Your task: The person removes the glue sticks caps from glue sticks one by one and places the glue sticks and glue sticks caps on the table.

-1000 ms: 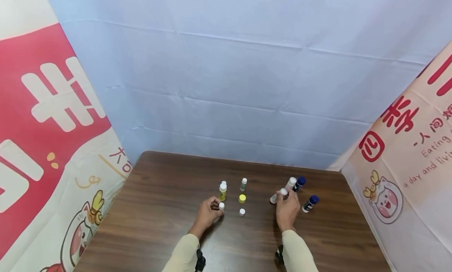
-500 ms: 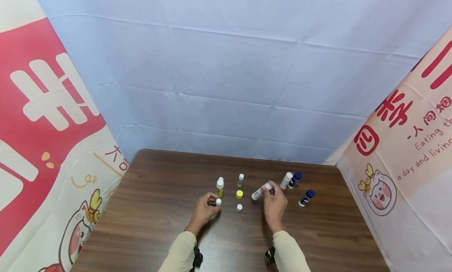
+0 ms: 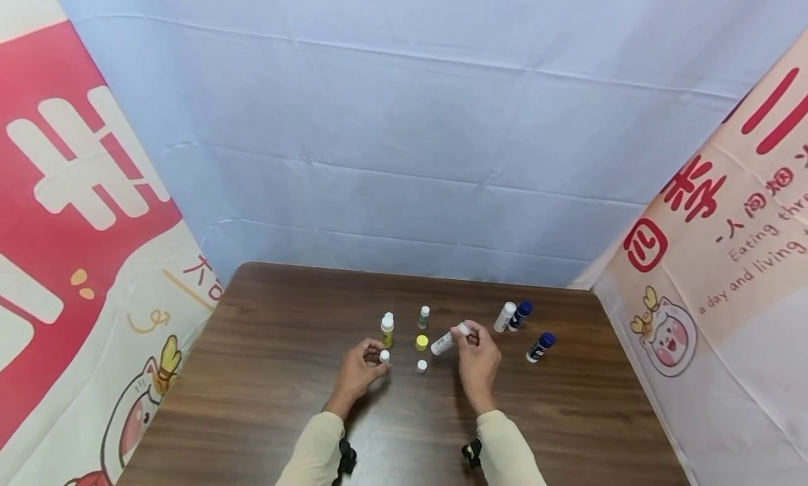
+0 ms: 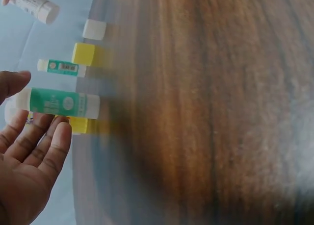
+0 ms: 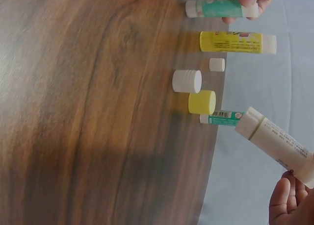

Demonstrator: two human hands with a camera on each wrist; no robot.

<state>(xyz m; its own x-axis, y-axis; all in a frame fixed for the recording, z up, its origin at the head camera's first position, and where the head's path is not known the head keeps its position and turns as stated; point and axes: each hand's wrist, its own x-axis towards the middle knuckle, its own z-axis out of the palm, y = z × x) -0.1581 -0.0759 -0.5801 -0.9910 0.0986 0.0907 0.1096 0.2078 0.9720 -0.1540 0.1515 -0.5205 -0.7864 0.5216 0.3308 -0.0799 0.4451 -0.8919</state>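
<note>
Counter [image 3: 297,311]: left hand [image 3: 355,374] holds green glue stick [image 4: 64,103], right hand [image 3: 477,363] tilted white glue stick [image 3: 443,343]; low swing could clip yellow cap [image 3: 421,343].

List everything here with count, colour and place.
yellow cap: 1, yellow, centre
yellow glue stick: 1, yellow, left of centre
white caps: 2, white, before yellow cap, behind yellow glue stick
small green glue stick: 1, green, beyond yellow cap
large green glue stick: 1, green, held left
white glue sticks: 2, white, one held, one right
blue glue sticks: 2, blue, right
table: 1, brown, underneath
backdrop: 1, pale blue, behind
printed banners: 2, red left, peach right
wrist devices: 2, black, wrists
sleeves: 2, cream, forearms
left hand and right hand: 2, each holding a glue stick
</note>
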